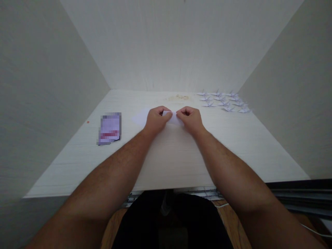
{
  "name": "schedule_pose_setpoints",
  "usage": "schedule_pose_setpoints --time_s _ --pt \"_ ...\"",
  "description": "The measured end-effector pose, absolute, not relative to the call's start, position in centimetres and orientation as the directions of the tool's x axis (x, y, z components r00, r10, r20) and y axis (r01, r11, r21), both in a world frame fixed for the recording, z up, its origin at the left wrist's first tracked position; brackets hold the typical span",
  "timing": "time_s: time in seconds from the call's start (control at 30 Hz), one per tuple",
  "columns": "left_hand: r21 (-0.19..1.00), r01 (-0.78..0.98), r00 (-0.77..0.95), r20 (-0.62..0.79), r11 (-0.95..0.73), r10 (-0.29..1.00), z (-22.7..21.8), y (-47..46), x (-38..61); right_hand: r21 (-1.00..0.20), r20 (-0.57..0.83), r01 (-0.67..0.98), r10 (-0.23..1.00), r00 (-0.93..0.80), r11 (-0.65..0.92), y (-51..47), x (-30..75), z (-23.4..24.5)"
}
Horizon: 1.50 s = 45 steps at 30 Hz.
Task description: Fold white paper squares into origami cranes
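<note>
A small sheet of pale paper [174, 119] is held between my two hands over the middle of the table. My left hand [157, 120] pinches its upper left part between thumb and forefinger. On the other side my right hand [190, 119] pinches it the same way, the two thumbs close together. Any folds in the sheet are too faint to make out. Another pale sheet [139, 117] lies flat on the table just left of my left hand, partly hidden by it.
Several folded paper cranes [223, 103] stand in rows at the back right of the table [178, 155]. At the left lies a blurred-out flat rectangular item [110, 127]. A small orange speck [88, 122] is near the left wall. Walls rise at the back and both sides.
</note>
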State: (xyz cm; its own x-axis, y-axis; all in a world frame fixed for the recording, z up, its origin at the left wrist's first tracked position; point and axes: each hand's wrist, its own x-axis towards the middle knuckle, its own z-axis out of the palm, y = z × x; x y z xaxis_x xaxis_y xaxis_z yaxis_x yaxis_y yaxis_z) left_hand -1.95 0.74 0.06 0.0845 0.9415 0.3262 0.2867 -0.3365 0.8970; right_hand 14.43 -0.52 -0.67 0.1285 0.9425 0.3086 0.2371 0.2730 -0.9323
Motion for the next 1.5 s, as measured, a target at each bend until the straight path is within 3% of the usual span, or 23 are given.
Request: schedule_pose_setpoints --time_s 0.13,0.37,0.5,0.57,0.7,0.83,1.17,1.5 --pt "0.851 0.340 0.138 0.377 -0.401 0.916 0.1 0.6 -1.8 -0.892 0.351 0.343 0.930 0.112 0.295 -1.0 14.3 -0.3" --pt "0.901 0.269 -0.110 0.380 -0.340 0.918 0.2 1.1 -2.1 -0.890 0.345 0.389 0.910 0.231 0.239 -0.5 15.0 -0.4" --pt "0.938 0.200 -0.208 0.324 -0.284 0.923 -0.1 1.8 -2.5 -0.911 0.325 0.359 0.888 0.325 0.202 0.0 15.6 -0.6" --pt "0.968 0.075 -0.244 0.250 -0.239 0.937 -0.4 2.3 -2.6 -0.945 0.279 0.269 0.892 0.355 0.188 0.2 15.7 -0.6" --pt "0.981 -0.161 -0.040 0.101 -0.106 0.994 -0.9 2.5 -2.6 -0.981 0.186 -0.012 0.964 0.191 0.192 0.0 15.4 -0.6" --pt "0.989 -0.079 0.039 0.129 -0.125 0.991 -0.8 1.9 -2.4 -0.972 0.190 -0.150 0.981 -0.033 0.183 -0.5 15.1 -0.5" --pt "0.973 0.150 0.037 0.170 -0.173 0.985 -0.1 1.5 -2.5 -0.973 0.231 -0.081 0.943 -0.239 0.218 -0.8 15.6 -0.6" --pt "0.976 0.088 0.048 0.197 -0.200 0.979 -0.2 1.4 -2.4 -0.975 0.210 0.019 0.947 -0.242 0.221 -1.0 15.5 0.0"
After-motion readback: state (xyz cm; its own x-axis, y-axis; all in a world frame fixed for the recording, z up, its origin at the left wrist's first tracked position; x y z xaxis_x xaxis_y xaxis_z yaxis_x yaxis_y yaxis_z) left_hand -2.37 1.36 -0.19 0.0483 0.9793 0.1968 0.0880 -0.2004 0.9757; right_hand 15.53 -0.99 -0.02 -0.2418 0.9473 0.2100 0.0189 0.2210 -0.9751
